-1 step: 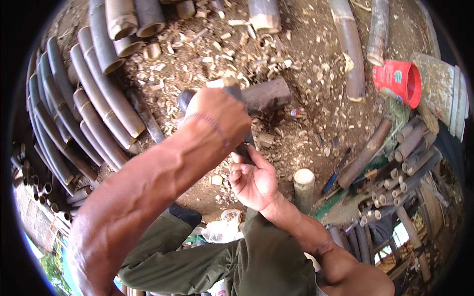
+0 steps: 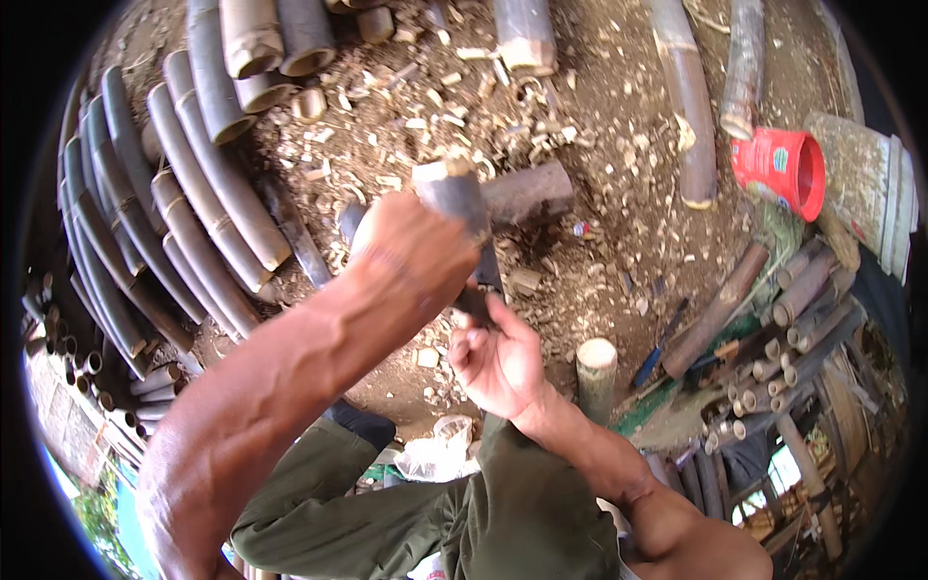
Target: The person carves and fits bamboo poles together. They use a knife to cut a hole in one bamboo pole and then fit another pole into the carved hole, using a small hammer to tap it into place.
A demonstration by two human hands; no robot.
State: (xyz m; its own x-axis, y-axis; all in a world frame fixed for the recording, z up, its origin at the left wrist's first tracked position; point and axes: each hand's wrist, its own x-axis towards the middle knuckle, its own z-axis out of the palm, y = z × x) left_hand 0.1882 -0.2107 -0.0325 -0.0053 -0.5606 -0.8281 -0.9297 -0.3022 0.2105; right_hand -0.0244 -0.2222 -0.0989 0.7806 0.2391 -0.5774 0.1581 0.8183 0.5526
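Observation:
My left hand (image 2: 414,240) is closed, back upward, at a dark bamboo piece (image 2: 452,198) whose pale cut end points away from me. Its fingers are largely hidden under the hand. Just below and to the right, my right hand (image 2: 498,362) is turned palm up with curled fingers. Thumb and fingers close on a dark narrow piece (image 2: 473,305), too covered to name. A thin dark strip (image 2: 492,269) shows between the two hands. Behind them a thick brown log (image 2: 532,193) lies on the ground.
Bamboo poles (image 2: 227,184) lie in rows at the left. A red bucket (image 2: 773,172) tips beside a whitish bucket (image 2: 855,184) at the right. Near my right forearm stand a cut bamboo post (image 2: 596,362) and a blue-handled tool (image 2: 650,362). Wood chips (image 2: 406,126) litter the soil.
My left hand has come slightly nearer to me, and more of the bamboo piece shows beyond it. My right hand has hardly moved. The surroundings sit slightly lower in the view.

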